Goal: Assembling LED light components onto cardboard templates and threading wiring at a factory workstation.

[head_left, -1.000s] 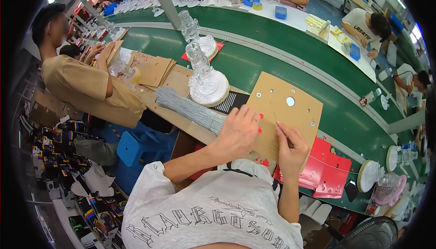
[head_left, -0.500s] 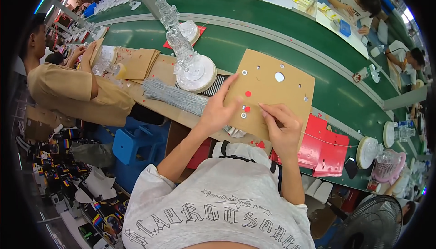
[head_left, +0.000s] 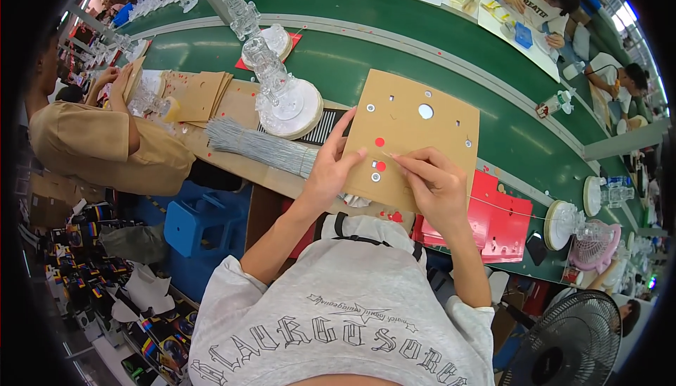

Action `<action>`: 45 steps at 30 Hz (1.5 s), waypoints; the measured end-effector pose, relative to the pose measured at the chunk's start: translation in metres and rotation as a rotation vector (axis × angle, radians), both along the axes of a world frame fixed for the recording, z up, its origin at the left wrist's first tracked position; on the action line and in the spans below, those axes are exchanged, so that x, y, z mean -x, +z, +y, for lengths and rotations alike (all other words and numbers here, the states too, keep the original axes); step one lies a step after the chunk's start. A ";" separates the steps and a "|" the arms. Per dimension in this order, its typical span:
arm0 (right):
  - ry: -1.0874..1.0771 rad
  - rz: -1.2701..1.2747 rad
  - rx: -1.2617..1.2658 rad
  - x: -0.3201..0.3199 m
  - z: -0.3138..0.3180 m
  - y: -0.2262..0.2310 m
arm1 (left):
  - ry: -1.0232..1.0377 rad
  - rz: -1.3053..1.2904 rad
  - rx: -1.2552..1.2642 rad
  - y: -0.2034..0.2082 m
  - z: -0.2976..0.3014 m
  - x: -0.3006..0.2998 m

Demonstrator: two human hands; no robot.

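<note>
The left hand (head_left: 329, 171) is pressed flat, fingers spread, on the card (head_left: 415, 136)'s left edge; the right hand (head_left: 433, 185) is pinched shut on a thin wire (head_left: 389, 155), its tip aimed at a hole beside the red dots; since a second ago the card has been drawn nearer and the wire brought onto it, so threading seems begun; the card lies under both hands, reaching to 12 o'clock; a wire bundle (head_left: 260, 146) lies at 9 o'clock; a glass lamp (head_left: 278, 94) stands at 11 o'clock; red sheets (head_left: 503, 220) lie at 3 o'clock
</note>
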State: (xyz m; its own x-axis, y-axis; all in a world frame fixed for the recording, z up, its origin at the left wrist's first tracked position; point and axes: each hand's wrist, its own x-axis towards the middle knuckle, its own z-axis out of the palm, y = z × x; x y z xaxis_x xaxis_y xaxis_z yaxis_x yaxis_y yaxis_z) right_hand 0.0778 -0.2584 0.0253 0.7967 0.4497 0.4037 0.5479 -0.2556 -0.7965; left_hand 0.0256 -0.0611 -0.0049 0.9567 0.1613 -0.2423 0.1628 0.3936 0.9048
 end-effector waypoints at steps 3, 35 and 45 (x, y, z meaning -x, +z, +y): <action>0.077 -0.066 0.203 -0.006 -0.009 0.009 | -0.032 -0.065 -0.045 -0.007 -0.003 0.006; 0.261 -0.396 0.628 -0.003 -0.015 0.023 | 0.073 -0.093 0.102 -0.002 -0.011 0.009; 0.347 -0.443 0.769 -0.007 -0.016 0.039 | 0.028 -0.132 0.027 -0.002 -0.013 0.010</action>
State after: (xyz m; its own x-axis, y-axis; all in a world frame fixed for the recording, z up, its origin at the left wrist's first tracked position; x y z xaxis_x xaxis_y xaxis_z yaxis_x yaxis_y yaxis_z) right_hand 0.0851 -0.2741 0.0647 0.4149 0.9002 0.1323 0.9031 -0.3897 -0.1801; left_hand 0.0157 -0.0740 -0.0072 0.9757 0.1839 -0.1189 0.0312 0.4207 0.9067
